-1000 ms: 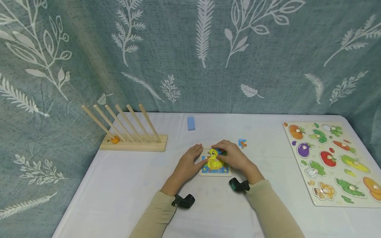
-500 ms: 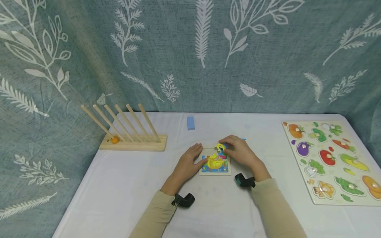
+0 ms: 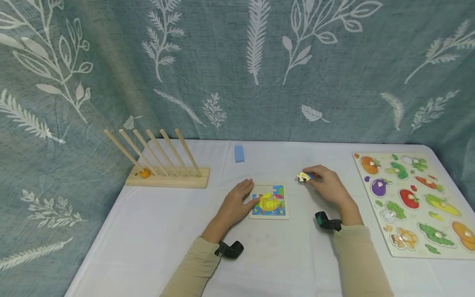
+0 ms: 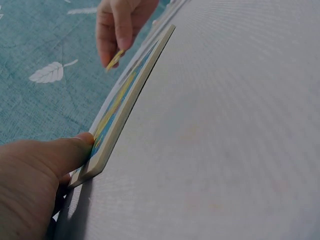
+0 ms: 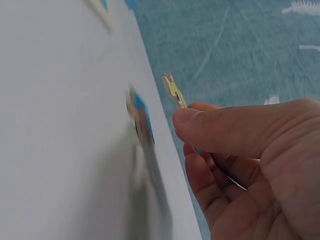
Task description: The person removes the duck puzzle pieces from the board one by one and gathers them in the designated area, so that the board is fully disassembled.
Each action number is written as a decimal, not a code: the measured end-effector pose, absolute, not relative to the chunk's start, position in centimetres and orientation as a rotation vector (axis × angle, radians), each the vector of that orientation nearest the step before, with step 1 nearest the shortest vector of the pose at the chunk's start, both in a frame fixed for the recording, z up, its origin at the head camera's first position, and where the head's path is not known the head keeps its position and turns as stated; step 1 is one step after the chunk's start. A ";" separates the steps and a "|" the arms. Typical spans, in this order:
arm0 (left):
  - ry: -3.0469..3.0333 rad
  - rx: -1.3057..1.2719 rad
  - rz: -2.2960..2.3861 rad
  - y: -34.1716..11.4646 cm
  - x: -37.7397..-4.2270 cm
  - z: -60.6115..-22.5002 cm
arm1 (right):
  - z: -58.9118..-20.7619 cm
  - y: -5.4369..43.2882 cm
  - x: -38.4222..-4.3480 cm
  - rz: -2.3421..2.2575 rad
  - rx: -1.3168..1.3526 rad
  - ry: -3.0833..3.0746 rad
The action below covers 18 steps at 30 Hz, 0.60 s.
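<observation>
In the head view, a small square jigsaw puzzle [image 3: 268,212] of a yellow duck lies in its wooden frame, its upper left part bare wood. My left hand [image 3: 235,204] holds the frame by its left edge, thumb over the picture; the left wrist view shows the thumb [image 4: 67,152] on top and fingers by the side. Away to the right, my right hand [image 3: 329,185] pinches a jigsaw piece [image 3: 303,176] with the duck's eye between thumb and fingers. In the right wrist view, another piece [image 5: 141,117], blue and brown, lies on the table below the held one.
A wooden peg stand [image 3: 167,181] with one orange bead [image 3: 144,173] stands at the left. Toward the back is a blue block [image 3: 239,154]. A large vegetable knob puzzle board [image 3: 419,214] covers the table's right side. A patterned curtain [image 3: 222,70] hangs behind.
My right hand has lifted the duck-head piece out of the puzzle and carried it right, over the loose piece. My left hand has stayed on the frame.
</observation>
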<state>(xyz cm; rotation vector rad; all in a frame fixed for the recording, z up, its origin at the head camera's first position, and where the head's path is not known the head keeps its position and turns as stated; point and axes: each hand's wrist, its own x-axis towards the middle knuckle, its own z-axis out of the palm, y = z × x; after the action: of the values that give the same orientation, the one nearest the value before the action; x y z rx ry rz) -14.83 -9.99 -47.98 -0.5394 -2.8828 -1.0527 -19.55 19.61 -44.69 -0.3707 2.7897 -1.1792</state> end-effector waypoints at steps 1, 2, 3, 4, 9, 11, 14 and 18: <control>-2.884 -0.539 -1.056 -10.0 -14.8 -48.0 | -44.7 20.1 -19.5 -1.169 -0.363 2.795; -2.884 -0.538 -1.057 -9.9 -14.8 -48.0 | -44.7 20.7 -19.5 -1.160 -0.358 2.797; -2.882 -0.539 -1.060 -9.9 -14.8 -48.1 | -44.7 21.2 -19.5 -1.147 -0.353 2.801; -2.881 -0.537 -1.058 -9.9 -14.8 -48.0 | -44.7 21.7 -19.6 -1.129 -0.352 2.810; -2.874 -0.539 -1.055 -9.9 -14.9 -48.0 | -45.0 23.6 -19.5 -1.054 -0.337 2.835; -2.870 -0.538 -1.056 -9.9 -14.9 -48.0 | -45.2 24.0 -19.5 -1.037 -0.333 2.838; -2.870 -0.536 -1.058 -9.9 -14.9 -47.9 | -45.4 24.3 -19.5 -1.036 -0.329 2.837; -2.878 -0.534 -1.060 -9.9 -14.8 -47.8 | -45.7 24.3 -19.6 -1.060 -0.334 2.827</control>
<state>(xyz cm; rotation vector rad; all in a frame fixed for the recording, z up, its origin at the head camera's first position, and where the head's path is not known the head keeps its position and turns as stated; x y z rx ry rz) -14.82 -9.88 -47.85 -0.5336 -2.8784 -1.0596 -19.58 24.30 -45.69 -0.3344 2.8272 -1.0596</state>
